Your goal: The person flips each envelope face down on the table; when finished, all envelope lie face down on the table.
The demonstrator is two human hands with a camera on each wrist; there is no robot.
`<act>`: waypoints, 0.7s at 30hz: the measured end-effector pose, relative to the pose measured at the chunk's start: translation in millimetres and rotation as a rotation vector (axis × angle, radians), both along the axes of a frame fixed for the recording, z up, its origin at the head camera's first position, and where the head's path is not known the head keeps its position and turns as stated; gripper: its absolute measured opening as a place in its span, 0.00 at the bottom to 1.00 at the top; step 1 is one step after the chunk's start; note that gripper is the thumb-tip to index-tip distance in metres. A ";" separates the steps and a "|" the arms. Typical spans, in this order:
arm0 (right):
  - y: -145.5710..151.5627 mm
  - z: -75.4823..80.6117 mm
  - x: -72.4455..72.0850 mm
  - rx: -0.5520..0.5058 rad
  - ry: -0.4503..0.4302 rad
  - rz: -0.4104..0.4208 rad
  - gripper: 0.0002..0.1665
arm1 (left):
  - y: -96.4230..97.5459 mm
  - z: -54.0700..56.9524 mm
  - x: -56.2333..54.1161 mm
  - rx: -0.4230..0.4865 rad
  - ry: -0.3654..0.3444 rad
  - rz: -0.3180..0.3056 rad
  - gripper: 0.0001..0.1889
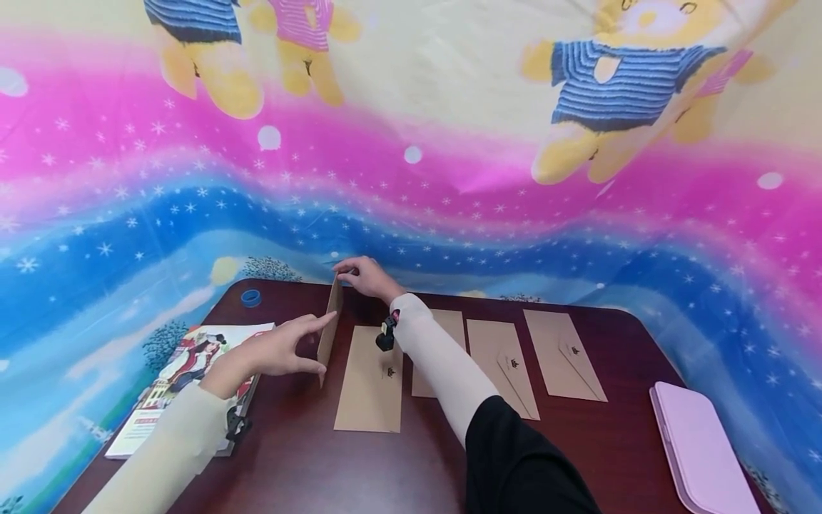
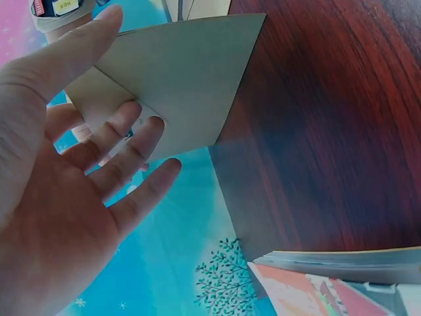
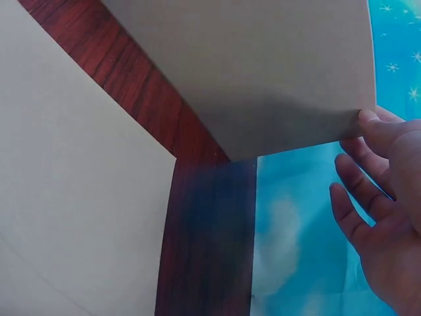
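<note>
A brown paper envelope (image 1: 330, 332) stands on edge above the dark wooden table at the left. My right hand (image 1: 368, 277) pinches its far upper corner between thumb and fingertips; the right wrist view shows this hand (image 3: 388, 178) at the envelope's corner. Spread fingers of my left hand (image 1: 280, 348) are beside the envelope's left face. In the left wrist view, that hand (image 2: 85, 164) has its fingers apart in front of the flap side. Just right of the raised envelope lies a flat brown envelope (image 1: 366, 385) with a small dark crown print.
More flat envelopes (image 1: 554, 343) lie in a row to the right, one partly behind my right forearm. Left of my hands are books (image 1: 193, 357) with an illustrated cover and a blue ring (image 1: 251, 298). A pink case (image 1: 706, 450) sits at the right edge. Patterned cloth (image 1: 411, 200) hangs behind.
</note>
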State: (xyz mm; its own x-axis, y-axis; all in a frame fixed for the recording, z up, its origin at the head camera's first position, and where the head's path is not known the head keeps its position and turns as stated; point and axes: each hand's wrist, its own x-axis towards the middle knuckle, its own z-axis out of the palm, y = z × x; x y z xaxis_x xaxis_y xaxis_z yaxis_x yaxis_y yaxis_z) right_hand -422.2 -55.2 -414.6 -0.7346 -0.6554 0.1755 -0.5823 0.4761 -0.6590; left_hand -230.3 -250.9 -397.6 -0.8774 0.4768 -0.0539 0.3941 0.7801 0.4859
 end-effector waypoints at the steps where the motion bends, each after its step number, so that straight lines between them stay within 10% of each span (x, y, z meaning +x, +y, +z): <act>1: -0.1 0.4 -0.2 0.005 0.000 0.005 0.20 | -0.3 0.3 0.6 -0.004 0.012 -0.002 0.50; 21: 4.4 -10.0 -5.7 -0.060 -0.032 0.002 0.23 | 1.7 6.5 3.6 0.054 0.127 -0.083 0.36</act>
State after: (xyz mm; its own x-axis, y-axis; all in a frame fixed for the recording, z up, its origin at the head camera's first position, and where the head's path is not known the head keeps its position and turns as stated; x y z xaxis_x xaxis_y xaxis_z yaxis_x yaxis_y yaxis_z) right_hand -427.9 -50.8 -424.6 -0.7394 -0.6455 0.1914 -0.5614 0.4340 -0.7046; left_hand -226.7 -249.1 -391.1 -0.8331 0.5469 0.0823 0.5167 0.7166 0.4685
